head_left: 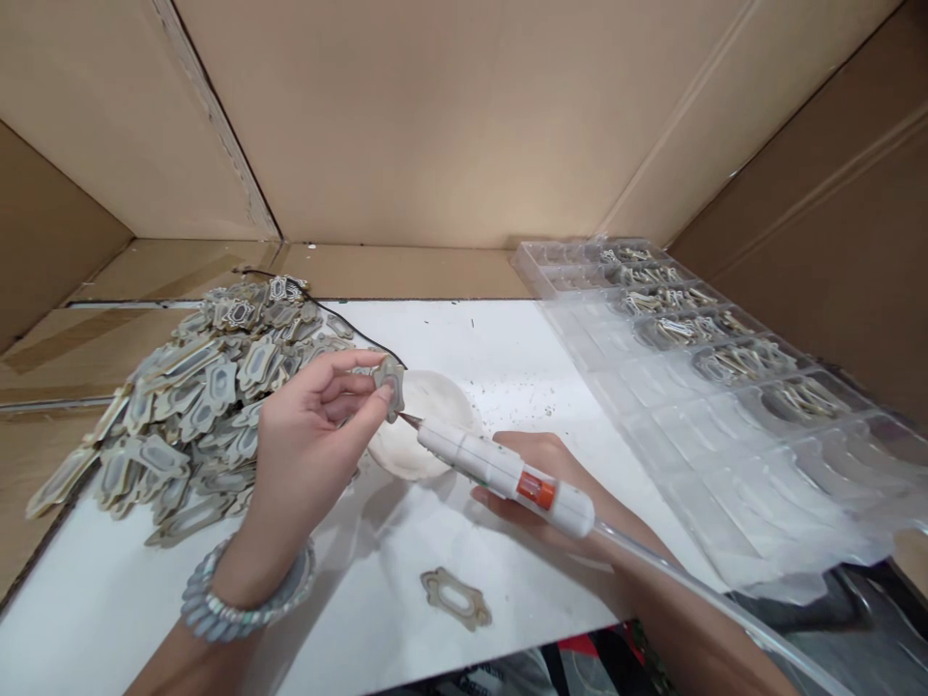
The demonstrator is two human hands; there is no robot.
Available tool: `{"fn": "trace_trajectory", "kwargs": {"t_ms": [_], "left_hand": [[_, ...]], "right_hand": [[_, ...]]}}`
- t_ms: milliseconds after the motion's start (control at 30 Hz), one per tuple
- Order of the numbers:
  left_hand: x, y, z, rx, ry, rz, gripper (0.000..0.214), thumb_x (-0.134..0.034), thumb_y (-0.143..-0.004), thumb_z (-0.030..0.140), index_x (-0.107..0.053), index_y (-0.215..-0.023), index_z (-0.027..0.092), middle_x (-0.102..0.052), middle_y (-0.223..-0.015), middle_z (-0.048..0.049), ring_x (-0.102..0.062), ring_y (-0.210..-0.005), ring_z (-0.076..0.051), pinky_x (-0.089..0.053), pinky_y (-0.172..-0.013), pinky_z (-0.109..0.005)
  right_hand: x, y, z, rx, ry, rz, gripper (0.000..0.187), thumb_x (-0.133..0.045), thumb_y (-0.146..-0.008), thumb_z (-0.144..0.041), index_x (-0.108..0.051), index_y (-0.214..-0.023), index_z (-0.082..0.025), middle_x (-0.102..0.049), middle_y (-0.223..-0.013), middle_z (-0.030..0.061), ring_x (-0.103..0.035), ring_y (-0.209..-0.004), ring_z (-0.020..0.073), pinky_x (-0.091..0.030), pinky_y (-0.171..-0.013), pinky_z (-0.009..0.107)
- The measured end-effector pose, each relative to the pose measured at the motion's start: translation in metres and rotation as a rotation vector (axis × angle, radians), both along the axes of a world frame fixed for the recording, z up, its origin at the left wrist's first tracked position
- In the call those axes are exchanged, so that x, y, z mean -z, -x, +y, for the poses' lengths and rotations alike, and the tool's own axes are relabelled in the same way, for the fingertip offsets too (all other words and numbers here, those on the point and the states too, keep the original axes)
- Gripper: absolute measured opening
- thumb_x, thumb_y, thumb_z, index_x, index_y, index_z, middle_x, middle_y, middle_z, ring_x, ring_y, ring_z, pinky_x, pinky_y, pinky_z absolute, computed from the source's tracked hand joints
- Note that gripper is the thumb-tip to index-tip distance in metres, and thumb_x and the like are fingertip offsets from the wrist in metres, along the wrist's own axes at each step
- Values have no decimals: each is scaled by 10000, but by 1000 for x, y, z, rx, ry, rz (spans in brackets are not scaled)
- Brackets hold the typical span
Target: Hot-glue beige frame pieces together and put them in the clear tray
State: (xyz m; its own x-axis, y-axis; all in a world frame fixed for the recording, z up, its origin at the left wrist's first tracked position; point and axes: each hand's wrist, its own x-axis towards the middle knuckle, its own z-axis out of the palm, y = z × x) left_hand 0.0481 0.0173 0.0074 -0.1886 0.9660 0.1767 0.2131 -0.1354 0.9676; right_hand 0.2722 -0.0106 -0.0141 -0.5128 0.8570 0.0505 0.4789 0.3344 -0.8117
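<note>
Gluing step: left hand (319,425) pinches a frame piece (391,382) over the white dish (427,425); right hand (540,474) fingers wrapped around the glue applicator (500,474), nozzle just beside the piece. Next likely needs steady tip contact.

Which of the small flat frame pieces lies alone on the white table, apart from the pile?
The single frame piece near the front table edge, between the two forearms. The others sit heaped in the pile or in the left hand.

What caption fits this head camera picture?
Left hand holds a small frame piece against the glue gun in the right hand.
</note>
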Motion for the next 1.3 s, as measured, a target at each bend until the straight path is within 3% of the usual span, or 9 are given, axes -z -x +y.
{"fn": "trace_trajectory", "kwargs": {"t_ms": [167,367,467,567,667,800,900,1067,1300], "left_hand": [[3,3,0,-9,-24,66,288,-779,-715,334,-752,-973,208,-704,-722,-12,-687,-642,-139,-572,-591,-200],[4,5,1,-66,-40,165,322,-749,-758,375,-740,-1041,223,-742,-788,-17,-718,-722,-154,-594,-695,-239],[0,18,7,-122,-43,279,389,-736,-775,404,-724,-1128,243,-765,-809,-14,-739,-822,-196,-585,-748,-284],[-6,43,11,-109,-4,521,328,-698,-795,446,-741,-1063,263,-768,-761,4,-744,-785,-218,-528,-614,-257],[-9,68,9,9,115,722,165,-758,-728,377,-764,-852,268,-741,-638,23,-691,-562,-184,-424,-454,-206],[-1,89,-2,98,92,858,77,-731,-741,314,-789,-790,308,-687,-550,50,-614,-438,-136,-362,-393,-180],[10,95,-7,176,45,879,133,-709,-744,397,-812,-808,342,-735,-654,29,-607,-443,-142,-384,-397,-203],[27,94,-5,241,199,775,182,-703,-736,417,-821,-823,309,-764,-698,-19,-683,-540,-202,-453,-466,-238],[26,92,-11,103,106,798,212,-635,-782,411,-805,-870,320,-761,-681,19,-680,-542,-180,-431,-463,-215]], "right_hand": [[5,0,-2,-4,-29,-42,190,-553,-767,-96,-451,-644,-199,-471,-660,-36,-469,-560,96,-296,-531,231],[2,-5,-2,240,-173,-210,261,-545,-747,-132,-336,-616,-216,-405,-645,-32,-406,-538,108,-243,-529,254],[3,-9,1,241,-166,-172,259,-536,-779,-137,-342,-629,-220,-413,-643,-29,-405,-538,118,-261,-533,260],[6,-12,3,220,-149,-168,271,-552,-741,-114,-333,-626,-223,-425,-636,-27,-414,-533,125,-268,-526,264],[8,-12,5,202,-136,-197,278,-563,-731,-119,-330,-626,-227,-438,-630,-22,-425,-532,131,-271,-523,269],[10,-12,6,200,-169,-194,281,-554,-789,-163,-327,-639,-233,-437,-631,-19,-435,-548,140,-276,-534,278],[11,-11,7,195,-166,-197,286,-568,-763,-150,-326,-636,-233,-433,-628,-25,-435,-544,138,-275,-531,276],[11,-11,7,191,-156,-202,291,-569,-759,-122,-328,-636,-230,-440,-635,-24,-447,-558,138,-290,-542,273],[11,-11,7,198,-173,-176,298,-586,-769,-134,-340,-627,-225,-435,-622,-24,-443,-545,134,-283,-529,269]]}}
